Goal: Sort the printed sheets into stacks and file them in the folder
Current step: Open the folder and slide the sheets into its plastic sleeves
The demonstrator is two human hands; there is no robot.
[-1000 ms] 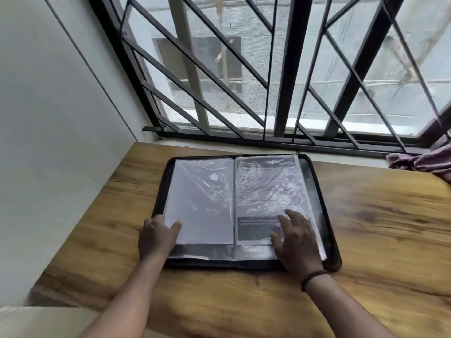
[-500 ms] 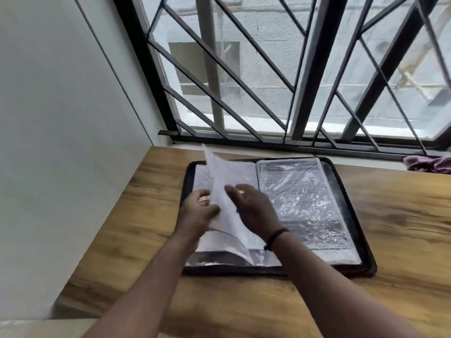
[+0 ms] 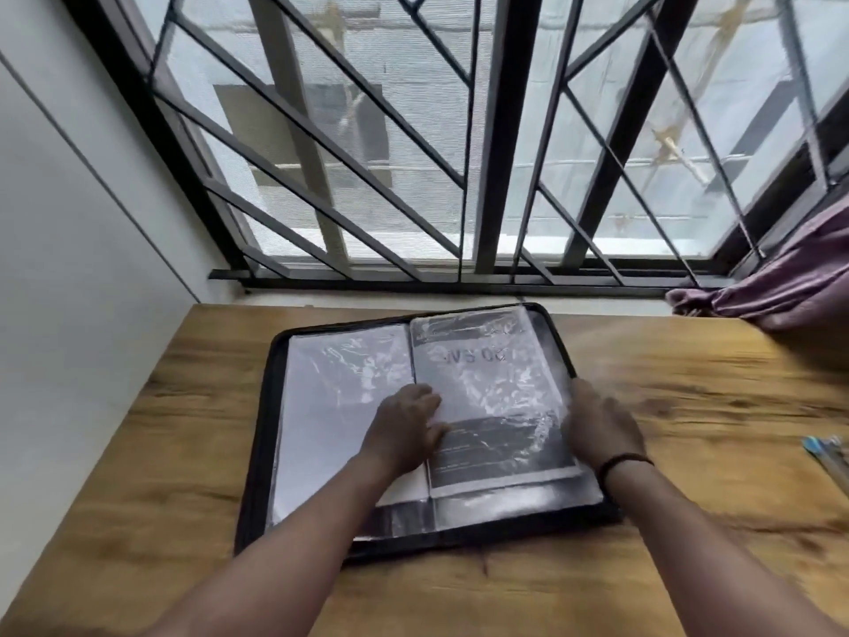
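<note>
Wooden table [image 3: 689, 567] fills the near ground, its grain running left to right, and two bare forearms reach across it from the bottom edge. On it lies the black folder [image 3: 262, 452], open flat, its clear plastic sleeves spread to both sides. The left hand [image 3: 406, 429] rests palm down, fingers spread, across the middle fold — partly on the blank white sheet [image 3: 321, 406] on the left page, partly on the printed sheet [image 3: 491, 388] on the right one. The right hand [image 3: 597, 427], with a dark band at the wrist, lies flat at the right edge of that printed page; it grips nothing I can make out. At the far right edge of the table lie some pens [image 3: 829, 455], blurred. Beyond, a purple cloth [image 3: 781, 287] hangs by the sill, and a black window grille [image 3: 500, 131] crosses the pale wall outside.
</note>
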